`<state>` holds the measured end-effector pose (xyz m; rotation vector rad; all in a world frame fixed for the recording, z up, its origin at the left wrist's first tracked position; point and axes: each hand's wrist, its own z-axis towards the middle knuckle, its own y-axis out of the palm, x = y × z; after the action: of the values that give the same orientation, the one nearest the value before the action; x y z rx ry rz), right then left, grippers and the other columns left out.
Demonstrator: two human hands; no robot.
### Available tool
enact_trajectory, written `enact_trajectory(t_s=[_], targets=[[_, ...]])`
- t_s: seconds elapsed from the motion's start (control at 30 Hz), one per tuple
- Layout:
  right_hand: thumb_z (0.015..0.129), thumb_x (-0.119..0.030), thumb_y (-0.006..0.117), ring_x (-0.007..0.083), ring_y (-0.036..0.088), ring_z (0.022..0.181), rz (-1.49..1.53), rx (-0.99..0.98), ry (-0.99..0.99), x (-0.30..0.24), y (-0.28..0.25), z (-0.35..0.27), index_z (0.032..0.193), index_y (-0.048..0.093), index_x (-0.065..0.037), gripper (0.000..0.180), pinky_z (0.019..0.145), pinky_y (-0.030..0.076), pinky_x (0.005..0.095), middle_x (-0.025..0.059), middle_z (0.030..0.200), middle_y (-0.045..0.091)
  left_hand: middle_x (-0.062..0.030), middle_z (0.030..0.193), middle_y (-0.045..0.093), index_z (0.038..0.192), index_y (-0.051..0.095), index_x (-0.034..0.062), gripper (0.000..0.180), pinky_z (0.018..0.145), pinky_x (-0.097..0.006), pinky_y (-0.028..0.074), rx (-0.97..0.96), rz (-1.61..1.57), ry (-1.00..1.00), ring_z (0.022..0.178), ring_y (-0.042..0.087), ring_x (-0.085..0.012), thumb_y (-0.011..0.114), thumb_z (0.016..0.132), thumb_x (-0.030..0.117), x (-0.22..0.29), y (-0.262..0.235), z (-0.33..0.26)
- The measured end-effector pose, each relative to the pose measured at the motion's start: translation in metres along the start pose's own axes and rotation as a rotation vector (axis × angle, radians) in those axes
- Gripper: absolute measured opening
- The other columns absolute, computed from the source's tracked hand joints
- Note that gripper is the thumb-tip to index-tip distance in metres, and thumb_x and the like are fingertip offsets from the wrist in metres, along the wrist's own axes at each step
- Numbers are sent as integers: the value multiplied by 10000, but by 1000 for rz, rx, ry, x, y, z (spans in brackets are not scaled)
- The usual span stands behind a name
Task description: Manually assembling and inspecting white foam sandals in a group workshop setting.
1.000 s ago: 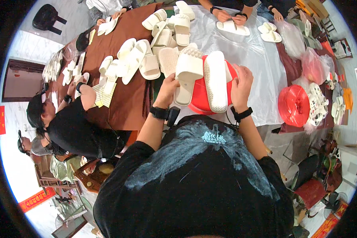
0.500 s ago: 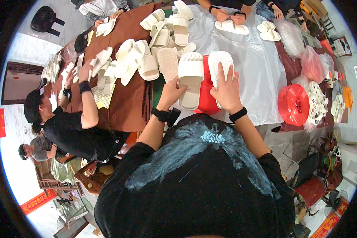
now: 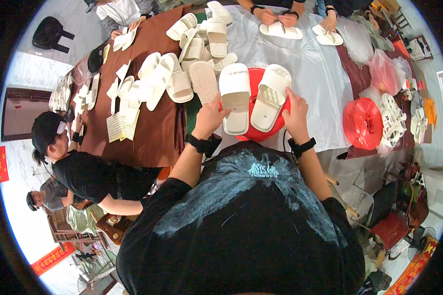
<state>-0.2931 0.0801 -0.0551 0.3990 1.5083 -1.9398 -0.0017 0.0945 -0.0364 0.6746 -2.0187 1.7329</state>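
Note:
Two cream slippers lie side by side with toes pointing away from me: a left slipper (image 3: 237, 115) and a right slipper (image 3: 272, 98), both showing strap and footbed. My left hand (image 3: 210, 118) is closed on the outer edge of the left slipper, thumb toward its footbed. At the outer edge of the right slipper, my right hand (image 3: 296, 113) pinches it near the strap. Beneath both slippers is a round red object (image 3: 253, 132), mostly covered. Just beyond my left hand rests another slipper with its textured sole (image 3: 203, 78) up.
Piled slippers (image 3: 194, 49) lie beyond my left hand on brown cloth (image 3: 157, 132), near yellow label sheets (image 3: 123, 125). Clear plastic sheeting (image 3: 320, 88) covers the right side. A red plastic-wrapped roll (image 3: 363, 124) sits there. Co-workers' hands (image 3: 278, 18) handle slippers across the table.
The right slipper, sole up before, now faces up and slants beside the left one. My right hand went from flat on it to its outer edge. The co-worker at left drew back from the slippers.

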Motion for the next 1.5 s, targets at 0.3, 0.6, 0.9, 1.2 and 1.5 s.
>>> enact_trajectory(t_s=[0.3,0.6,0.9,1.2,1.5], targets=[[751,-233,689,414,390,1251,84,-24,72,14,10,29,1422,379,-146,745,1060,290,493,296,1372,384,-184,1080,560,1343,469,87,648,824,-425,473,209,153,319,1003,536,-368,733,758,173,44,-21,9],[827,-231,654,324,469,1214,169,-47,-91,17,3,25,1354,481,-97,571,990,402,415,206,1369,437,-146,1266,462,1359,475,201,778,961,-533,340,185,403,618,1188,428,-369,774,676,428,75,5,47],[761,-138,625,145,603,720,621,143,935,205,32,-59,997,680,-28,266,673,485,271,85,803,666,-126,1219,513,1342,492,220,753,981,-494,328,207,399,541,1160,472,-306,799,659,288,77,24,59],[737,-196,620,314,662,881,231,-141,728,242,92,-5,934,705,-46,262,796,510,388,165,913,692,-139,1244,492,1343,493,192,703,995,-536,322,221,484,367,1179,453,-320,753,693,253,88,32,58],[799,-199,548,387,625,937,-79,-305,472,241,161,121,911,686,-32,245,848,485,459,217,944,664,-152,1259,460,1256,547,145,663,1036,-562,303,175,435,245,1213,419,-341,766,638,243,91,33,57]])
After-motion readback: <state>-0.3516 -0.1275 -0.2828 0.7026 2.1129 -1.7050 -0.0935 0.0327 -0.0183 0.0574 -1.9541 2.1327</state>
